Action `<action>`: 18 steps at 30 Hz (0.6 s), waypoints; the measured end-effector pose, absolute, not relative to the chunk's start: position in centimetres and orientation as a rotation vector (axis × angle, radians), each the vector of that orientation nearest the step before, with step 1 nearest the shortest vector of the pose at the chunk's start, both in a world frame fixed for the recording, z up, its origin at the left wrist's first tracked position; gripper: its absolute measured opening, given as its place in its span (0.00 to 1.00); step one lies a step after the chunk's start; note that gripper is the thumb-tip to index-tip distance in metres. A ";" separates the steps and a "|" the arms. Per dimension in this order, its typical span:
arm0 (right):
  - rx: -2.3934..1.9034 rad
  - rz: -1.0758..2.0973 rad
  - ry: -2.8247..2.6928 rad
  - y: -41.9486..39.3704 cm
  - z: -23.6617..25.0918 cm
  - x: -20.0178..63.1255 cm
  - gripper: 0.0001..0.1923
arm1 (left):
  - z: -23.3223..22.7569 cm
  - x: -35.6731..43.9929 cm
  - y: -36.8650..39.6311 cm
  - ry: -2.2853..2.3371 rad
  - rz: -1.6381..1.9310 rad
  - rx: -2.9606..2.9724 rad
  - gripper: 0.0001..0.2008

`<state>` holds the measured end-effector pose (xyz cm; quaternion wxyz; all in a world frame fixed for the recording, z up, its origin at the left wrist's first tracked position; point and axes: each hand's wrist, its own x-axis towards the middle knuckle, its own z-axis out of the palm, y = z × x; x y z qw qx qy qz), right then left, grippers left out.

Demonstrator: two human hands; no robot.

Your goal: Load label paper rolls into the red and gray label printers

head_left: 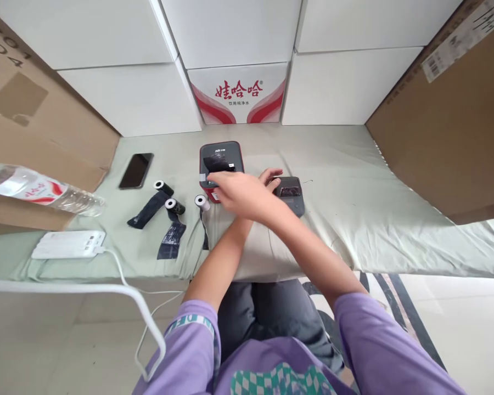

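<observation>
Arms crossed over the middle of the pale green cloth.

Right hand reaches across to the front edge of the red-and-dark label printer, sitting at 12 o'clock from the person. Fingers lie flat on its front and on the slip at its slot; nothing pinched that I can see, so grip state there is unclear.

Left hand is mostly hidden under the right forearm. Fingertips rest on the small dark device at 3 o'clock of the printer, just beside it. Can't tell if it's gripping.

3 small rolls with dark strips trailing sit at 9 o'clock of the printer, nearest one just beside the right hand.

Risks, my read:
- crossed arms block the view of the left hand, easy to shove the dark device
- right wrist could knock the nearest roll and unspool it
- cloth is wrinkled, printer could slide if pushed
</observation>
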<state>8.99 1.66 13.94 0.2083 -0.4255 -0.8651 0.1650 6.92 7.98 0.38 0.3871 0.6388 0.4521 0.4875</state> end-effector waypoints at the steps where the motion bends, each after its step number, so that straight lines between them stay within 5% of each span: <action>1: -1.206 0.396 -2.510 1.6 14.3 7.0 0.17 | 0.3 6.8 7.8 1.067 1.217 1.607 0.13; 18: -1.297 0.190 -2.688 4.4 15.0 1.9 0.17 | 0.3 6.6 8.1 0.810 1.126 1.517 0.11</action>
